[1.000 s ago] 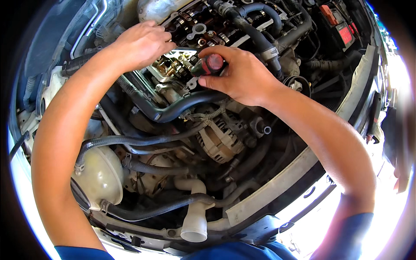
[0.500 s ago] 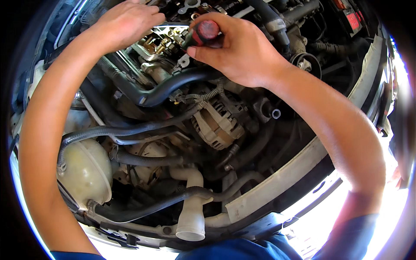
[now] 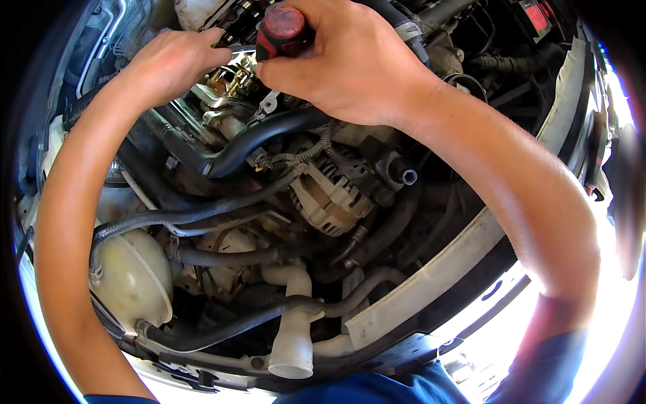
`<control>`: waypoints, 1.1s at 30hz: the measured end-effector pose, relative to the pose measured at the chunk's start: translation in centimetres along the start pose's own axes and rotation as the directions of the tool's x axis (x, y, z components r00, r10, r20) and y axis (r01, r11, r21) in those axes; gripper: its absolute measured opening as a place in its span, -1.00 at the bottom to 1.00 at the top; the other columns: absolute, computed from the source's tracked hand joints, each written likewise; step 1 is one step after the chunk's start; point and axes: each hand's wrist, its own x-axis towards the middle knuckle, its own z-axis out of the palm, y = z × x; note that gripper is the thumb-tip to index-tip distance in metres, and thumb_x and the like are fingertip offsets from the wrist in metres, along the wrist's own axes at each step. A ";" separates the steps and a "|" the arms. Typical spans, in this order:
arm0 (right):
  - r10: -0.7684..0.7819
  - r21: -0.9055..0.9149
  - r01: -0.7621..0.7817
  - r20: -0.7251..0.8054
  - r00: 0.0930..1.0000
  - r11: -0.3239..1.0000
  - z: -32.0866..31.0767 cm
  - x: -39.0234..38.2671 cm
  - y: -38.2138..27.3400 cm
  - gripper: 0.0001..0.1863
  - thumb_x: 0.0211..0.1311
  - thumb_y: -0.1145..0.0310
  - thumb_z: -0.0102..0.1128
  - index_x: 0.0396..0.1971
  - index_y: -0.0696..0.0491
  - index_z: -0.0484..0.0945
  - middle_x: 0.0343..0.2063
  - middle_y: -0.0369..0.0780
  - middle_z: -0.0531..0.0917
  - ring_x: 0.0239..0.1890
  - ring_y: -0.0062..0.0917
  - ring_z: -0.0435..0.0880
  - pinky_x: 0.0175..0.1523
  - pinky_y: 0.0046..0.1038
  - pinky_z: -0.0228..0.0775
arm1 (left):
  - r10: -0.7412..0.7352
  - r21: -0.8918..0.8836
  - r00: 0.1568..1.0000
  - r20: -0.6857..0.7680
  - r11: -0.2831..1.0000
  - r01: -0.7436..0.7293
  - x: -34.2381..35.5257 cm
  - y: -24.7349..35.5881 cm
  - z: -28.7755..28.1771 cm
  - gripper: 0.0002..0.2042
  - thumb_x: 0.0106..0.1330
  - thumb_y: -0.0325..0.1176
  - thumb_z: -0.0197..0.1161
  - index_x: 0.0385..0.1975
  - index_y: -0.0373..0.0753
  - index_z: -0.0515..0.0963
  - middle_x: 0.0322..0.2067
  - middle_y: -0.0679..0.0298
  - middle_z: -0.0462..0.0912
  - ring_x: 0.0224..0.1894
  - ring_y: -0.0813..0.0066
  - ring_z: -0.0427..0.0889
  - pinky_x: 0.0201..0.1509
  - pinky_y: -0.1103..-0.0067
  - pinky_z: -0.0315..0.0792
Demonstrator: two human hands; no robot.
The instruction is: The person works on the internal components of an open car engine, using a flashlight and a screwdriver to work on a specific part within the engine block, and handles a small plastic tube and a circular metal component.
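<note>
My right hand (image 3: 336, 64) grips the red and black handle (image 3: 282, 25) of a screwdriver-like tool, whose end points down into the exposed valve gear (image 3: 239, 74) at the top of the engine. Left of it, my left hand (image 3: 178, 64) is closed, its fingertips at a thin bright metal edge by the valve gear; what they hold, if anything, is hidden. A thick black hose (image 3: 262, 135) curves just below both hands.
An alternator (image 3: 326, 198) sits mid-view. A translucent tank (image 3: 131, 276) is at lower left, beside hoses (image 3: 222, 330) and a white funnel-shaped neck (image 3: 293, 350). The pale front edge strip (image 3: 417, 283) runs along the right. A red-marked box (image 3: 538, 20) is at upper right.
My right hand has moved up and slightly left with the tool. My left hand has shifted left relative to the engine. The whole view has also shifted a little.
</note>
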 end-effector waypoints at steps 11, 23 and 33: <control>0.147 -0.175 -0.144 0.006 0.989 0.974 0.0 -0.4 -0.5 -0.66 -0.09 0.18 0.33 -0.42 0.15 0.57 -0.51 -0.09 0.67 -0.38 -0.17 0.67 -0.20 -0.31 0.52 | -0.041 -0.028 0.998 0.050 0.999 0.043 0.1 0.7 -1.3 -0.80 0.17 -0.50 0.08 -0.24 -0.14 0.56 -0.19 0.08 0.54 -0.17 0.02 0.61 -0.13 0.23 0.49; -0.048 -0.274 0.091 0.160 0.986 0.957 1.8 -3.4 -0.9 -0.69 -0.03 0.26 0.37 -0.29 0.03 0.55 -0.44 -0.12 0.57 -0.40 -0.19 0.63 -0.26 -0.26 0.54 | -0.079 -0.147 0.994 -0.076 0.987 0.068 -0.2 0.6 -0.4 -0.89 0.24 -0.40 0.12 -0.30 -0.11 0.58 -0.41 0.11 0.54 -0.27 0.06 0.61 -0.26 0.21 0.44; -0.088 -0.434 0.222 0.307 0.948 0.873 1.9 -3.1 -2.4 -0.74 -0.01 0.37 0.28 -0.32 0.08 0.43 -0.43 -0.11 0.52 -0.48 -0.19 0.63 -0.37 -0.26 0.53 | -0.052 -0.103 0.994 0.091 0.993 0.062 0.0 0.6 -1.5 -0.78 0.24 -0.41 0.08 -0.20 -0.09 0.65 -0.27 0.14 0.61 -0.20 0.09 0.66 -0.14 0.28 0.54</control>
